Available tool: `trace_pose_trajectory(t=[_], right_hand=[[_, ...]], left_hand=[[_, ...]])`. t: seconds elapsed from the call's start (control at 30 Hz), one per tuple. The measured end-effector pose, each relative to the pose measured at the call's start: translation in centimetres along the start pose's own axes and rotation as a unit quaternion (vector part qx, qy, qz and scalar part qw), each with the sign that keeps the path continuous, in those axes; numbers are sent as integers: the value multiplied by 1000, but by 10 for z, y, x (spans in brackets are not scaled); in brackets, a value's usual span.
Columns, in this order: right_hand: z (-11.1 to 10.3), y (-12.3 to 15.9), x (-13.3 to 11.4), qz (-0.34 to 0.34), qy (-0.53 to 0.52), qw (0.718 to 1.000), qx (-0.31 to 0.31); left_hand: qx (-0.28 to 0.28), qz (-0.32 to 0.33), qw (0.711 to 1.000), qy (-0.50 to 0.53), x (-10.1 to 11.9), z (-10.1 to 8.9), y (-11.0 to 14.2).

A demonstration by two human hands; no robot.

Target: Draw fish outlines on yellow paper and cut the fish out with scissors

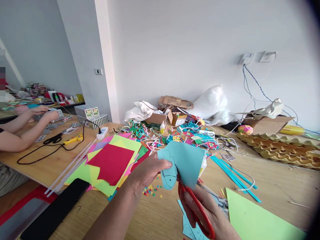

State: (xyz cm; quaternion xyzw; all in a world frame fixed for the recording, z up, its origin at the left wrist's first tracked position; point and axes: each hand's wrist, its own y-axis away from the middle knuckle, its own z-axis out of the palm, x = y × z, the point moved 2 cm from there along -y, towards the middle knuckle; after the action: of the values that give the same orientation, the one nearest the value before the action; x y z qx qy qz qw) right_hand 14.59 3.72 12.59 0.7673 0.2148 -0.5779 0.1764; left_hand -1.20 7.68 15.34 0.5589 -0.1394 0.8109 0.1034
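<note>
My left hand pinches a sheet of blue paper by its left side, thumb on top. A fish outline with an eye and gill line is drawn on that part. My right hand grips red-handled scissors, their blades in a cut beside the fish. Blue paper scraps lie under my right hand. Small coloured paper dots are scattered on the table below the sheet.
Stacked coloured paper and a black phone-like slab lie to the left. Light green paper and blue strips are at right. Craft pieces, boxes and egg trays line the wall. A co-worker's hands hold cards at far left.
</note>
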Motion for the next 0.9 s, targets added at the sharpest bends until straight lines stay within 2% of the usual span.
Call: trace_pose_trajectory(t=[0.17, 0.37, 0.57, 0.7, 0.9], right_hand=[[0, 0, 1, 7, -7, 1000, -3], [0, -4, 0, 4, 3, 1000, 5], [3, -2, -1, 4, -16, 1000, 10], [8, -5, 5, 2, -66, 997, 33], [15, -6, 11, -60, -137, 988, 28]], left_hand=[[-11, 1, 1000, -4, 1, 2, -1], [6, 2, 1000, 15, 1, 2, 1], [-32, 35, 998, -38, -2, -1, 1], [0, 62, 997, -38, -3, 2, 0], [27, 65, 997, -10, -5, 14, -2]])
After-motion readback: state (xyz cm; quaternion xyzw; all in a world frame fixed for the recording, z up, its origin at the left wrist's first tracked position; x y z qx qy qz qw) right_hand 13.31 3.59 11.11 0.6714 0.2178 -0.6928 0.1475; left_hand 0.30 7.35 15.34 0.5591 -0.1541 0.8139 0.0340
